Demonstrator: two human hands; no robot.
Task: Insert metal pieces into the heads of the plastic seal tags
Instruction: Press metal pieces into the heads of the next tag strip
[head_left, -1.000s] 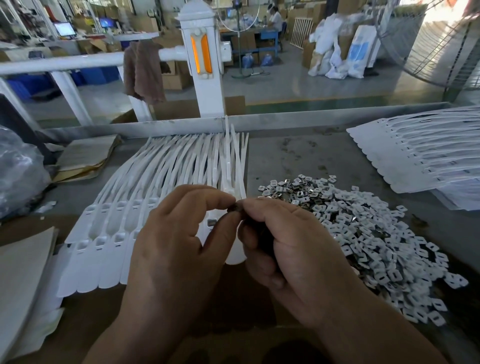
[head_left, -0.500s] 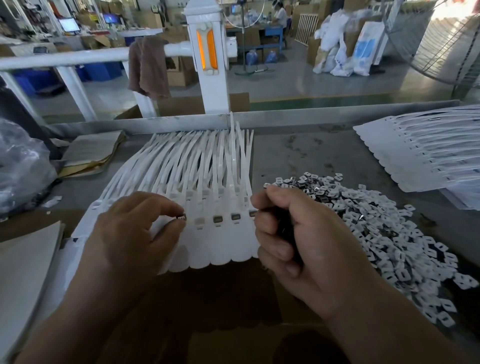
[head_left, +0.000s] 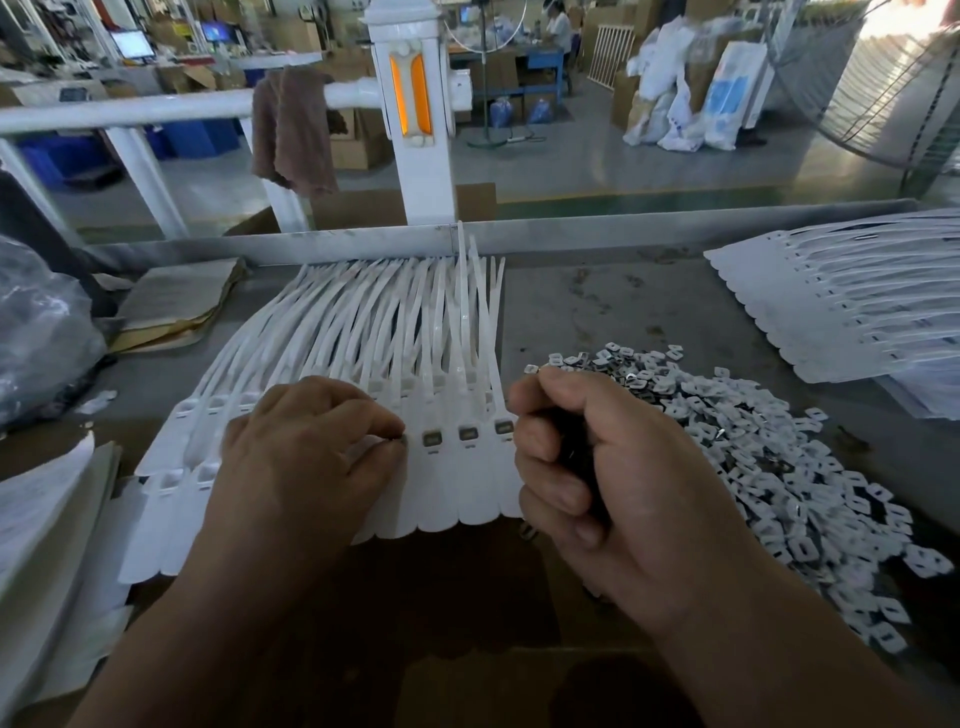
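My left hand (head_left: 306, 457) pinches a piece (head_left: 399, 440) at a tag (head_left: 431, 467) head; right hand (head_left: 613, 483) fists spare pieces (head_left: 571, 447). Risk: a tilted piece jams, or the fist spills.

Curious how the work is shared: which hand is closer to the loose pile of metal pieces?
Right. The right hand sits just beside the pile; the left hand is farther off, over the seal tags.

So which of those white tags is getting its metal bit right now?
The tag where the left hand pinches a metal piece, just left of the three filled tags; tags further left are empty.
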